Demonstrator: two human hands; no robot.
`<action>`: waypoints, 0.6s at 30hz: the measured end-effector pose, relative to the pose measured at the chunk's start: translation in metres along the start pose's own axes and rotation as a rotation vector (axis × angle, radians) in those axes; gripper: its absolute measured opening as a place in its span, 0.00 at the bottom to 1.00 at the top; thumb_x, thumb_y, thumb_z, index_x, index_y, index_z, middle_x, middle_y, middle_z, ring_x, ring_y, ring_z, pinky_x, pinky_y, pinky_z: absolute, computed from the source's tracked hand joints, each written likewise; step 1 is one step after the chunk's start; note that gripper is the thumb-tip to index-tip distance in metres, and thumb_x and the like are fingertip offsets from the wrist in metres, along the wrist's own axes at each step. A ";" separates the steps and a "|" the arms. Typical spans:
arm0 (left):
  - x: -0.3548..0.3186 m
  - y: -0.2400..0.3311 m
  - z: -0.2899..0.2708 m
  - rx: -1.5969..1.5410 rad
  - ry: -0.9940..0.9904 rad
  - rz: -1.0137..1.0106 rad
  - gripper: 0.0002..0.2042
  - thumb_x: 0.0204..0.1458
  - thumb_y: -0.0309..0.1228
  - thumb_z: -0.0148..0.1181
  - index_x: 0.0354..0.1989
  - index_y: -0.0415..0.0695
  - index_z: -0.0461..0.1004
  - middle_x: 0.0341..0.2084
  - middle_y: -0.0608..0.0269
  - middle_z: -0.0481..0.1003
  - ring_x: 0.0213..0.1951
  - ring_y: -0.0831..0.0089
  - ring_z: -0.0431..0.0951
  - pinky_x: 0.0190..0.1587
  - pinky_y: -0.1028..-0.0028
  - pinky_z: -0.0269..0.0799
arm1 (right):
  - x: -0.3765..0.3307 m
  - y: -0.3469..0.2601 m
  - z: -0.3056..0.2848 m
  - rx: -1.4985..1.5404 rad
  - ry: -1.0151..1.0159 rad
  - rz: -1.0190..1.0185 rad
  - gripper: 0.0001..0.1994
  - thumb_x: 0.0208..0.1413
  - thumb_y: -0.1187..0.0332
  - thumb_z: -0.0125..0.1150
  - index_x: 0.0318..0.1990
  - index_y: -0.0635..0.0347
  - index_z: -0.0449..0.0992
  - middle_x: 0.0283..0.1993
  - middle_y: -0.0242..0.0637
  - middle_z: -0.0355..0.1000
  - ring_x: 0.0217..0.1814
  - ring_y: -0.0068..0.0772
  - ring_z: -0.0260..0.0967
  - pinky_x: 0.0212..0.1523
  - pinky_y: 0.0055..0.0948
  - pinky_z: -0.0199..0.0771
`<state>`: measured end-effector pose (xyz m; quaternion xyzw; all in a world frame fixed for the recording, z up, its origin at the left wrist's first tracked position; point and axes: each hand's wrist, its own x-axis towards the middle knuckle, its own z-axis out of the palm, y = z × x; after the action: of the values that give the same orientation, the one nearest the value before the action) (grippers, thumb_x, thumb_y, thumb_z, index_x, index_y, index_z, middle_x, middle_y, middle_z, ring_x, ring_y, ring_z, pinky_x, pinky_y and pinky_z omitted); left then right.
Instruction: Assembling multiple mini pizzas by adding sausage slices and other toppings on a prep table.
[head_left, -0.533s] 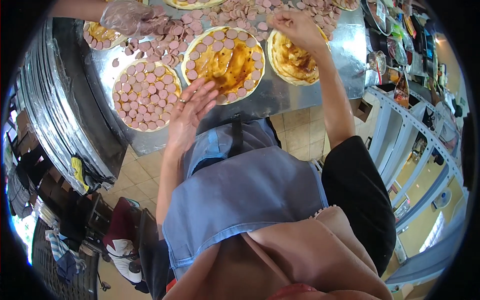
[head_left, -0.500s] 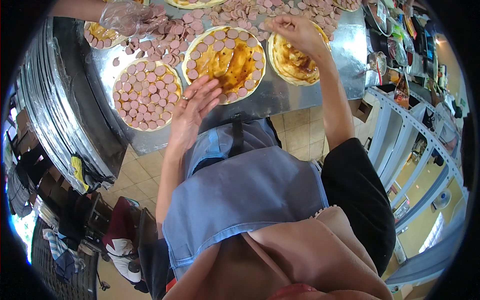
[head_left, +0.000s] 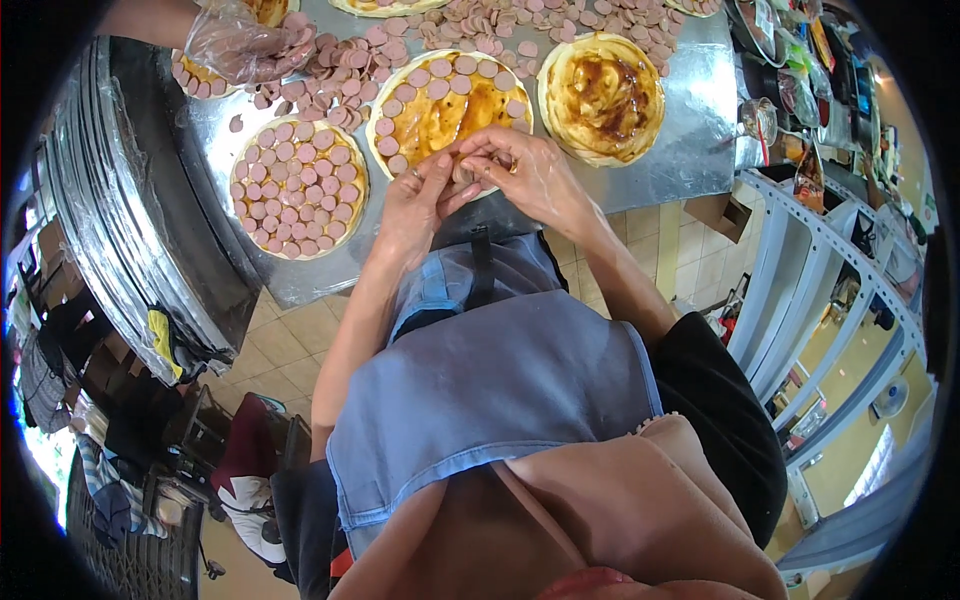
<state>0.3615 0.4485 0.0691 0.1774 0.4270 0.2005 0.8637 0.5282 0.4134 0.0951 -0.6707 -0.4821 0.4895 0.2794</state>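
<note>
My left hand [head_left: 415, 212] and my right hand [head_left: 532, 180] meet over the near edge of the middle pizza base [head_left: 378, 120], fingers curled and pressed together. What they pinch is hidden by the fingers. Brown and yellow sauce covers this base, with sausage slices [head_left: 438, 88] set along its rim. On the left lies a pizza base [head_left: 297, 190] covered all over in sausage slices. To the right sits another base [head_left: 600, 95] bearing only sauce. Beyond them a long heap of loose sausage slices [head_left: 350, 70] spreads across the metal table [head_left: 700, 100].
A co-worker's plastic-gloved hand [head_left: 245, 42] works at the heap's left end, beside a partly topped base [head_left: 195, 78]. Stacked metal trays [head_left: 110, 190] stand at the left. Bags and containers [head_left: 790, 85] crowd the far right, above a pale metal rack [head_left: 830, 260].
My right hand has come from above the right base to meet my left hand, uncovering that base. My left hand's fingers have curled in. The co-worker's gloved hand has shifted slightly left.
</note>
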 end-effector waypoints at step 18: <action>-0.013 -0.018 -0.029 -0.086 -0.002 -0.115 0.14 0.61 0.30 0.50 0.51 0.34 0.67 0.44 0.57 0.73 0.47 0.72 0.75 0.54 0.72 0.72 | -0.024 0.030 0.037 -0.130 0.151 -0.258 0.06 0.53 0.69 0.60 0.37 0.57 0.76 0.35 0.36 0.75 0.36 0.38 0.73 0.37 0.33 0.73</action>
<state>0.3339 0.4303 0.0526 0.1157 0.4269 0.1685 0.8809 0.5040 0.3763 0.0652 -0.6550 -0.5724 0.3656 0.3313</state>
